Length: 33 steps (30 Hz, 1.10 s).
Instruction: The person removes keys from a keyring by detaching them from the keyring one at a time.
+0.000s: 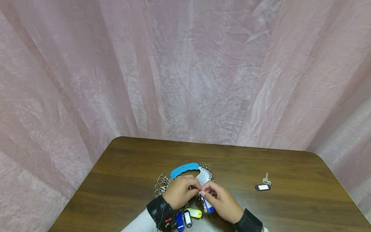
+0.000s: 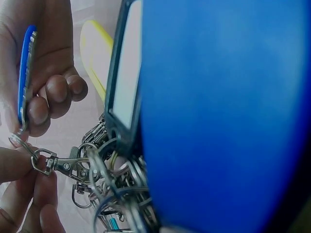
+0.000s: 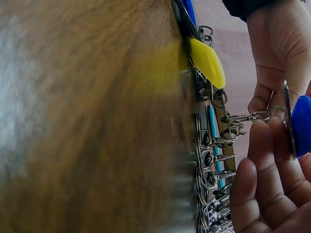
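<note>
In the head view a large key holder has a light blue handle (image 1: pixel 185 169) and a white body (image 1: pixel 204 176), with many metal snap hooks and rings along it. My left hand (image 1: pixel 181 192) pinches a split ring (image 2: pixel 20 143) at the swivel end of one snap hook (image 2: pixel 73 166). Opposite it, my right hand (image 1: pixel 221 202) pinches the same ring, its fingertips almost meeting the left ones. From that ring a blue key tag (image 3: pixel 302 127) and a key (image 3: pixel 286 109) hang beside the right fingers. The hook's clasp end reaches into the holder's cluster of rings.
Blue (image 1: pixel 180 221), black (image 1: pixel 187 219) and yellow (image 1: pixel 195 213) key tags hang from the holder near the left wrist. To the right, a black key tag (image 1: pixel 262 187) with keys (image 1: pixel 266 179) lies on the brown wooden table (image 1: pixel 304 193). A pink curtain (image 1: pixel 185 71) hangs behind.
</note>
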Available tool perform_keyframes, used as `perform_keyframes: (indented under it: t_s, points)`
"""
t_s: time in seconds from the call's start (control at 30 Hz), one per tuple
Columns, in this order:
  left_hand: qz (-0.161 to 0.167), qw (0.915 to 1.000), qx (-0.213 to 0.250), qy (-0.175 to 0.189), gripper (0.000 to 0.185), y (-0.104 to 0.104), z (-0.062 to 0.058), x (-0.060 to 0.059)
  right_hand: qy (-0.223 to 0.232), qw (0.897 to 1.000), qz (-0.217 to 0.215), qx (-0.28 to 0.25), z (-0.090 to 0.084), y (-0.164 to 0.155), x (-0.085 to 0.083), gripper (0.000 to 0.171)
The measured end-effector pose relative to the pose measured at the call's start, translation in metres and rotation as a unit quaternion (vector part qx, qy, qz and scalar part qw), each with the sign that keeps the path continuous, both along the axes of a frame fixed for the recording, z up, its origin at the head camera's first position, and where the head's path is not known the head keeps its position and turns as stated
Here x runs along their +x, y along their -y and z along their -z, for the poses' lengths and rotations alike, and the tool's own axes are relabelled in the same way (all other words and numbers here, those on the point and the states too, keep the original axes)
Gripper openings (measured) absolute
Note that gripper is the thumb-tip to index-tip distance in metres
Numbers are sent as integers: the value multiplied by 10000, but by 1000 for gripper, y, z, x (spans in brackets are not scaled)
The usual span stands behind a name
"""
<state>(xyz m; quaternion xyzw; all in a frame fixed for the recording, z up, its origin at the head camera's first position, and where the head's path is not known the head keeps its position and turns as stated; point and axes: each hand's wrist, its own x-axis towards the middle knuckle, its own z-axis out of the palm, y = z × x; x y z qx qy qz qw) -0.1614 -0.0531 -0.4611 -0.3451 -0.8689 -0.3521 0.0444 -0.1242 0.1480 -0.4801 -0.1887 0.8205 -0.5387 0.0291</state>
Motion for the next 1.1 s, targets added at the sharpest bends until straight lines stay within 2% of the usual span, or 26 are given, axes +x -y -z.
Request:
perform_keyframes:
  t_s: [0.17,0.43,1.1]
  points:
    - [14,10000,-22,-9,12,0,0,0,103,9998,157,66,0,-1,0,8]
    - [-57,9999,-6,108,11,-1,0,1,248,9995,170,36,-2,-1,-1,11]
    - [-169,9992,-7,370,6,-1,1,0,238,9987,458,40,-3,-5,-2,7]
